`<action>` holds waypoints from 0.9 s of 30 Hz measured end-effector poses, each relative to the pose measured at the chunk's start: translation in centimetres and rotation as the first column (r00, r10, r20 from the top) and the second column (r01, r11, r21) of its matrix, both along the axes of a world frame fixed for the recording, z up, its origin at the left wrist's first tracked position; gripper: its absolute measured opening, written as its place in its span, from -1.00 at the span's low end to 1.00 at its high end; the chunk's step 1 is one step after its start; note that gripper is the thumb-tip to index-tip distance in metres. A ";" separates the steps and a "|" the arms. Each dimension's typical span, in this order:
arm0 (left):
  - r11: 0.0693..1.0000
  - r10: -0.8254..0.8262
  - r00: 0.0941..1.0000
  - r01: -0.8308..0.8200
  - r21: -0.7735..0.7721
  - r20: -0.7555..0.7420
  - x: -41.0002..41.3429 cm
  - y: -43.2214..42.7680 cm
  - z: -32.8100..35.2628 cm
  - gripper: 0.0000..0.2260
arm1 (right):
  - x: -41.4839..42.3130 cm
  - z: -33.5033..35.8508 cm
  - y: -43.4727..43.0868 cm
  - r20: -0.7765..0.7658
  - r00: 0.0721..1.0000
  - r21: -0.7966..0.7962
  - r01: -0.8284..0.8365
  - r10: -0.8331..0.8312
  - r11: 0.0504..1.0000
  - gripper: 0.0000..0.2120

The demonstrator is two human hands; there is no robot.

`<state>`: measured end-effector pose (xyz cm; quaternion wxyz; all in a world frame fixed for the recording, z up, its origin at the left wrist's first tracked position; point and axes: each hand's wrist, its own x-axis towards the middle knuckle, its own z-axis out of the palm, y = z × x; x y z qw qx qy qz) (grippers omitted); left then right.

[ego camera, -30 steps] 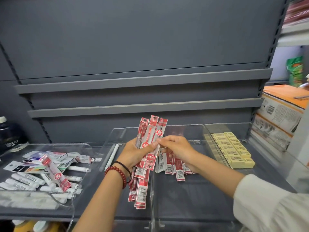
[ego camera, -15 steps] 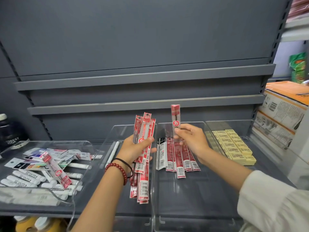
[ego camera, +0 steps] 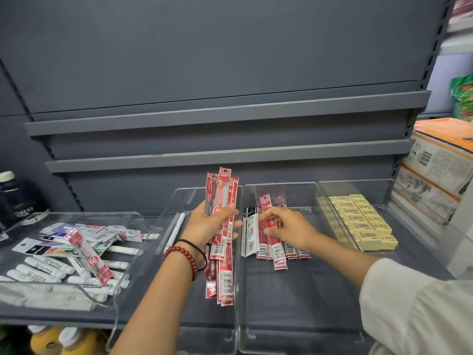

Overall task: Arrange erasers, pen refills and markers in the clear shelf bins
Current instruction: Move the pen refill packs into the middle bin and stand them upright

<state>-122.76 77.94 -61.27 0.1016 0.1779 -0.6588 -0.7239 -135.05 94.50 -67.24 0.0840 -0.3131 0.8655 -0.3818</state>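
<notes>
My left hand (ego camera: 207, 226) grips a bundle of red pen refill packs (ego camera: 222, 193), upright over the second clear bin (ego camera: 179, 198). My right hand (ego camera: 289, 229) reaches into the third clear bin (ego camera: 281, 185) and pinches one red refill pack (ego camera: 265, 202), lowered onto a row of red refill packs (ego camera: 279, 251) lying flat there. A black and white pack (ego camera: 250, 226) lies at the left of that row. Yellow erasers (ego camera: 363, 221) fill the rightmost bin in neat rows. White markers (ego camera: 38, 271) and one red pack (ego camera: 88, 254) lie jumbled in the left bin.
A single white marker (ego camera: 175, 230) lies in the second bin. Cardboard boxes (ego camera: 440, 160) are stacked at the right. A dark bottle (ego camera: 15, 201) stands at the far left. Two grey shelf ledges (ego camera: 225, 155) run behind the bins. Bottles (ego camera: 51, 339) show below the shelf.
My right hand pulled one red pack from the bundle, lifted it, then brought it down onto the row in the third bin. My left hand stayed put with the bundle.
</notes>
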 end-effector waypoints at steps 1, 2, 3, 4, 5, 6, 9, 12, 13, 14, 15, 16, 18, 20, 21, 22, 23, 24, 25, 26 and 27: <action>1.000 -0.004 1.000 0.004 -0.009 0.001 0.0 0.0 0.0 -0.82 | -0.1 -0.3 0.0 -0.039 0.999 0.081 -0.006 0.009 0.997 -0.70; 1.000 -0.006 1.000 0.006 -0.016 0.004 0.0 -0.1 0.0 -0.83 | 0.0 -0.3 0.1 -0.092 0.996 0.188 0.010 0.008 0.982 -0.69; 1.000 -0.004 1.000 0.004 -0.021 0.009 0.0 -0.1 0.1 -0.84 | 0.1 -0.2 0.1 -0.158 0.987 0.291 0.048 -0.001 0.956 -0.69; 1.000 0.000 1.000 0.001 -0.024 0.016 0.0 -0.2 0.1 -0.84 | 0.3 0.0 0.1 -0.225 0.974 0.352 0.102 -0.021 0.930 -0.70; 1.000 0.003 1.000 -0.003 -0.025 0.026 0.1 -0.2 0.2 -0.83 | 0.4 0.3 -0.1 -0.278 0.959 0.350 0.150 -0.051 0.925 -0.72; 1.000 0.006 0.999 -0.006 -0.023 0.037 0.1 -0.3 0.3 -0.82 | 0.7 0.6 -0.3 -0.303 0.949 0.289 0.179 -0.087 0.941 -0.74; 0.999 -0.008 0.997 0.011 -0.041 0.079 0.4 -0.3 0.8 -0.76 | 1.8 2.0 -1.0 -0.086 0.986 -0.140 0.128 -0.141 0.982 -0.75; 0.978 -0.072 0.988 0.096 -0.184 0.136 0.6 0.2 1.2 -0.74 | 3.1 3.3 -2.0 0.184 0.983 -0.375 0.067 0.004 0.925 -0.74; 0.968 -0.096 0.985 0.127 -0.217 0.146 0.6 0.4 1.2 -0.76 | 3.4 3.5 -2.2 0.228 0.973 -0.400 0.065 0.031 0.914 -0.73; 0.960 -0.119 0.982 0.152 -0.236 0.149 0.6 0.6 1.2 -0.78 | 3.6 3.6 -2.4 0.262 0.964 -0.415 0.070 0.045 0.907 -0.72; 0.953 -0.138 0.979 0.173 -0.249 0.153 0.6 0.7 1.2 -0.79 | 3.7 3.6 -2.6 0.290 0.956 -0.421 0.083 0.048 0.903 -0.71; 0.946 -0.151 0.976 0.189 -0.264 0.158 0.6 0.7 1.2 -0.81 | 3.7 3.7 -2.7 0.310 0.949 -0.425 0.094 0.047 0.900 -0.71; 0.942 -0.163 0.971 0.205 -0.265 0.173 0.7 0.7 1.1 -0.81 | 3.9 3.9 -2.6 0.344 0.938 -0.435 0.128 0.033 0.891 -0.73; 0.956 -0.169 0.967 0.208 -0.205 0.189 0.7 0.6 1.1 -0.76 | 3.8 4.1 -2.4 0.370 0.929 -0.453 0.180 0.000 0.873 -0.79; 0.964 -0.165 0.966 0.201 -0.177 0.199 0.8 0.7 1.2 -0.73 | 3.8 4.2 -2.2 0.389 0.921 -0.470 0.211 -0.013 0.857 -0.80; 0.968 -0.160 0.965 0.195 -0.160 0.206 0.7 0.7 1.2 -0.73 | 3.8 4.1 -2.1 0.408 0.913 -0.486 0.238 -0.022 0.841 -0.79; 0.970 -0.154 0.965 0.188 -0.154 0.211 0.7 0.6 1.2 -0.74 | 3.6 4.1 -1.9 0.424 0.905 -0.493 0.261 -0.032 0.830 -0.74; 0.972 -0.144 0.966 0.179 -0.155 0.213 0.6 0.6 1.2 -0.74 | 3.6 4.0 -1.8 0.434 0.900 -0.491 0.278 -0.045 0.825 -0.70; 0.973 -0.126 0.968 0.164 -0.165 0.216 0.6 0.5 1.1 -0.74 | 3.7 4.0 -1.8 0.441 0.896 -0.487 0.291 -0.056 0.823 -0.67; 0.972 -0.103 0.970 0.145 -0.185 0.218 0.4 0.3 1.0 -0.72 | 3.7 4.0 -1.8 0.446 0.893 -0.484 0.298 -0.061 0.822 -0.66; 0.969 -0.087 0.971 0.134 -0.207 0.221 0.4 0.2 0.9 -0.72 | 3.8 3.9 -1.7 0.453 0.890 -0.485 0.301 -0.059 0.821 -0.66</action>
